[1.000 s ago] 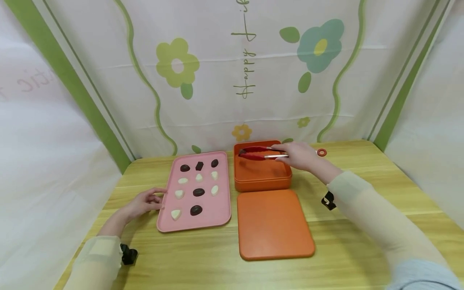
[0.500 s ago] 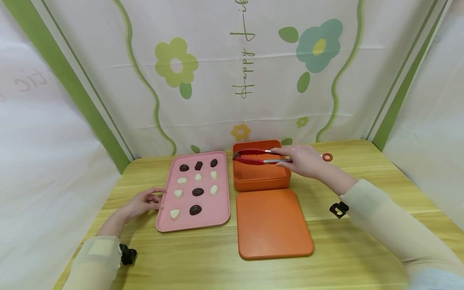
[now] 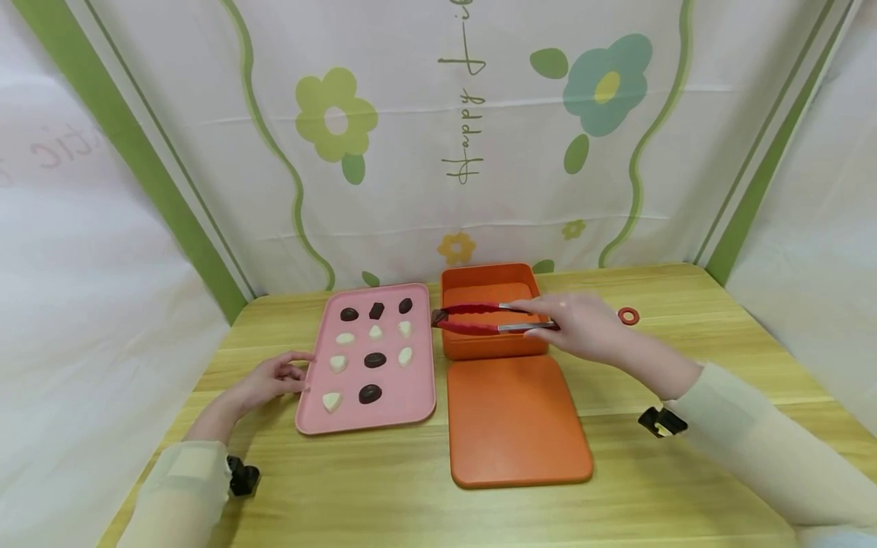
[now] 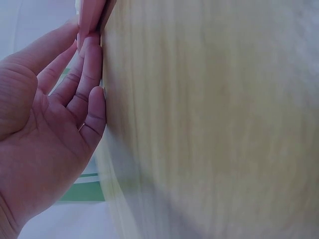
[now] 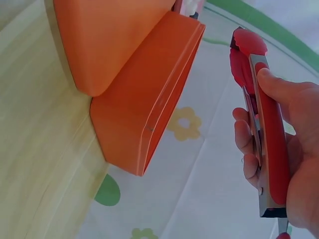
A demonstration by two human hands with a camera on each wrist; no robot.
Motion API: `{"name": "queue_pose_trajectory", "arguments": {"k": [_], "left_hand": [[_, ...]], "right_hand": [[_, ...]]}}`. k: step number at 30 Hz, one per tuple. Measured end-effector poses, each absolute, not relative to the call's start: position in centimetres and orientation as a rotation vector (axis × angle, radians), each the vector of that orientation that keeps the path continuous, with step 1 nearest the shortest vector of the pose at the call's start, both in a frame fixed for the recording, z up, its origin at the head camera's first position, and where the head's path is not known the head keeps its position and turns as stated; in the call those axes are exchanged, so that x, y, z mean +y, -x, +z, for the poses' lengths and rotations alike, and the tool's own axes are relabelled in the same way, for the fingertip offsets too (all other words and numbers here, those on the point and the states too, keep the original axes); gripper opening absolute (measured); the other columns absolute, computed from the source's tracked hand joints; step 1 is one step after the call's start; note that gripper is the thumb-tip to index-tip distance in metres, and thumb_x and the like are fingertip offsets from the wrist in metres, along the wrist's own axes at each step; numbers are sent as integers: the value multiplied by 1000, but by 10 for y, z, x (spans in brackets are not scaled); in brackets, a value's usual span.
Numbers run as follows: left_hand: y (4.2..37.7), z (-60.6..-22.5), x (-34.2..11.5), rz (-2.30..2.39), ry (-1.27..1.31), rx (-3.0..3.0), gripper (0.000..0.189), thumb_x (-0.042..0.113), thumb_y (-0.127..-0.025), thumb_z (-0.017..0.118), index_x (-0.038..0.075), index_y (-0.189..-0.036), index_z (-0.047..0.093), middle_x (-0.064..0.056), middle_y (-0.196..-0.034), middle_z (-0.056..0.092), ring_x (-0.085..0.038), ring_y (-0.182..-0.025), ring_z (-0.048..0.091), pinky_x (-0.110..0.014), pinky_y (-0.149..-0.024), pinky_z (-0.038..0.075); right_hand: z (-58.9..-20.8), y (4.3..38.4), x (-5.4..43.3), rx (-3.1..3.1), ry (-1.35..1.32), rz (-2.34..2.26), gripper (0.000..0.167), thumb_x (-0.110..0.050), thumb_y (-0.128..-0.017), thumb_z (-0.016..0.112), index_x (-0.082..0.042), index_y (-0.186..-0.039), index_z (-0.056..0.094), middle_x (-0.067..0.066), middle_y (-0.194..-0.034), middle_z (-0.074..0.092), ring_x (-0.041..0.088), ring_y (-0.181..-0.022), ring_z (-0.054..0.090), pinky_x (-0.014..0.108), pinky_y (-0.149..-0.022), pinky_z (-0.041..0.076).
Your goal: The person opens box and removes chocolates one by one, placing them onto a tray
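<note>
In the head view, my right hand point(image 3: 582, 326) grips a pair of tongs point(image 3: 473, 329) with red tips and metal arms. A dark chocolate point(image 3: 438, 317) is caught between the tips, over the gap between the pink tray point(image 3: 315, 423) and the orange box point(image 3: 493, 348). The right wrist view shows fingers and thumb wrapped around the tongs' handles point(image 5: 271, 144). On the tray sit several dark and white chocolates of different shapes. My left hand point(image 3: 270, 382) holds the tray's left edge, its thumb above and fingers at the rim point(image 4: 89, 20) in the left wrist view.
The box's flat orange lid point(image 3: 517, 422) lies in front of the box on the wooden table point(image 3: 342, 495). The tongs' red ring point(image 3: 628, 316) shows beyond the right hand. A white flowered cloth point(image 3: 411, 152) hangs behind the table.
The right hand has brought the tongs and dark chocolate from inside the box leftward and toward me, to the box's left rim beside the tray. The left hand stays put.
</note>
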State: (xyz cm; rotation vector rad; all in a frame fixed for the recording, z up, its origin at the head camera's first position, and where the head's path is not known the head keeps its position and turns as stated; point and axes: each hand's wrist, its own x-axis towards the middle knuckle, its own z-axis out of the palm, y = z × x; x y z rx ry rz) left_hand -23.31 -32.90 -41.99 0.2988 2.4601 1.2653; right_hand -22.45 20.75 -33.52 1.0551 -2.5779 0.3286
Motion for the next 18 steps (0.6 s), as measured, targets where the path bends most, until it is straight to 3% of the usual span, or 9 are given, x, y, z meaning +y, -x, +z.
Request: {"name": "queue_pose_trajectory", "arguments": {"k": [9,18], "left_hand": [[233,-419,-328,1271,-288,2453,57,9,-93,66,-4,-142,40,-12,-100,64,-22,-94,57,-29,-78,45],[233,-419,-329,1267,-304,2453,57,10,-93,67,-4,-142,41,-12,-100,64,-22,-94,57,-29,-78,46]], "right_hand": [[-343,210,199,-2528,-1132,318,50,-30,-81,80,-23,-129,66,1,-112,70,14,-70,62,29,-54,45],[-356,204,185,-2538,-1238,314,47,-32,-82,79,-19,-125,68,-1,-108,70,13,-79,66,27,-60,50]]}}
